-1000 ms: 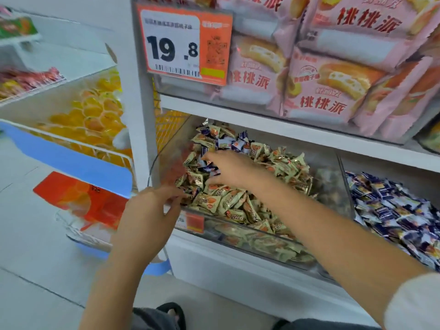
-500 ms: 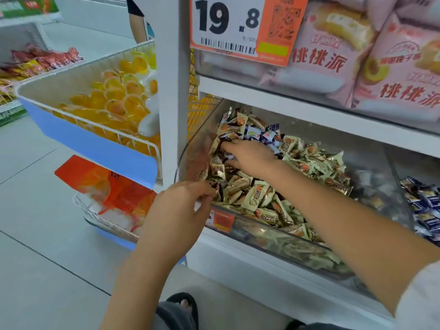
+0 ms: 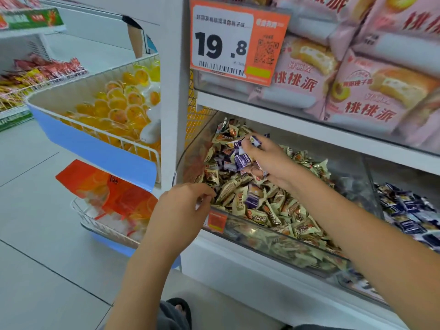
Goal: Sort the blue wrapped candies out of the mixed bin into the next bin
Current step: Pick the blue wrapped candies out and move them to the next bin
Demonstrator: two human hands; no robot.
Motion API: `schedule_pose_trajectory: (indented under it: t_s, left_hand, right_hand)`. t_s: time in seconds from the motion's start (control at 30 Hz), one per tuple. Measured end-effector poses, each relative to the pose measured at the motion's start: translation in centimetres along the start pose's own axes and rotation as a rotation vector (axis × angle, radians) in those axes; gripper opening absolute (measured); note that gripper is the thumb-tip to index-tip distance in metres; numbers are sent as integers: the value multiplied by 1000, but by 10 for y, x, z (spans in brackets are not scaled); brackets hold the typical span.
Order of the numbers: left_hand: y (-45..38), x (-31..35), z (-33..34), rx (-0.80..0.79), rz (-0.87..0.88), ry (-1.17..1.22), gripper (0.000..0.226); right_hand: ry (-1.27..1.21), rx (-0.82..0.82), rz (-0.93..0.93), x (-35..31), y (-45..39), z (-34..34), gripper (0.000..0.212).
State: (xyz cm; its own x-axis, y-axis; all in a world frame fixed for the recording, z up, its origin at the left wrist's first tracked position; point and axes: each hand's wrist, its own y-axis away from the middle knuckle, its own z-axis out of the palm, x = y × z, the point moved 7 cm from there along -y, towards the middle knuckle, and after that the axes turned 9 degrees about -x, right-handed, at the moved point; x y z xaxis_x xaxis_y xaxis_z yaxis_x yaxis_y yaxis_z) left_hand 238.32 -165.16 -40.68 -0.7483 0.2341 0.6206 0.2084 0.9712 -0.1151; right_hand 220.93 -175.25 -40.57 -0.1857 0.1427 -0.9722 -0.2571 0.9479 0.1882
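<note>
Candies in cream-and-gold wrappers fill the mixed bin (image 3: 273, 236), a clear-fronted tray on the lowest shelf, and every place below is told from that bin. Over its back left part the right hand (image 3: 269, 158) is raised just above the pile, its fingers curled round a small bunch of blue wrapped candies (image 3: 241, 160); one more blue-and-white piece sticks up between the fingertips at the top of the hand. Under that hand, several other blue wrappers lie loose among the cream ones, and another blue piece (image 3: 252, 201) sits nearer the bin's front, half buried.

At the bin's front left corner the left hand (image 3: 183, 210) rests against the clear rim, fingers loosely bent and holding nothing, the fingertips touching the edge just above a small orange tag (image 3: 216, 221) stuck on the bin's front.

Immediately right of the mixed bin, past a clear divider, stands the next bin (image 3: 409, 210), heaped with dark blue wrapped sweets. On the shelf above the mixed bin lie pink snack packs (image 3: 362, 101), and an orange and white price card (image 3: 238, 41) reading 19.8 hangs in front of them. Left of the mixed bin, beyond a white upright post (image 3: 172, 91), a wire basket (image 3: 95, 139) with a blue front panel holds yellow and orange jelly cups.
</note>
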Motion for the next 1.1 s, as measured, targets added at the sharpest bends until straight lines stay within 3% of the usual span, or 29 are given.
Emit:
schedule_pose_trajectory:
  t_s: [0.13,0.2,0.27,0.37,0.53,0.6,0.7,0.77,0.87,0.9,1.0,1.03,1.1]
  left_hand:
    - [0,7,2,0,28,-23,17]
    - [-1,10,2,4,40,-30,18]
    - [-1,11,2,10,46,-35,18]
    - [-1,12,3,17,54,-18,17]
    - [-1,18,9,10,97,-15,14]
    - [-1,19,11,2,96,-23,15]
    - [-2,20,16,-15,96,-39,15]
    - [-2,25,20,-31,111,-62,15]
    - [-2,29,25,-33,120,-79,15]
    - [-2,30,25,-31,119,-79,15]
    - [-6,31,28,-29,121,-100,15]
    - [-7,32,29,-29,121,-107,16]
    - [-9,32,31,-38,119,-114,17]
  right_hand:
    - [-232,86,115,8,8,-5,49]
    - [-407,118,154,10,16,-8,56]
    - [-574,157,197,7,29,-12,47]
    - [-716,194,233,6,57,-25,12]
    - [-736,333,187,13,126,-78,12]
    - [-622,497,133,19,160,-111,4]
    - [86,714,142,19,208,-154,28]
    - [471,655,218,26,220,-166,44]
    - [777,604,257,44,229,-189,77]
    - [852,546,246,53,225,-194,84]
    - [936,90,386,104,202,-175,45]
    - [972,-28,455,119,197,-168,41]
    - [1071,-87,523,130,188,-168,47]
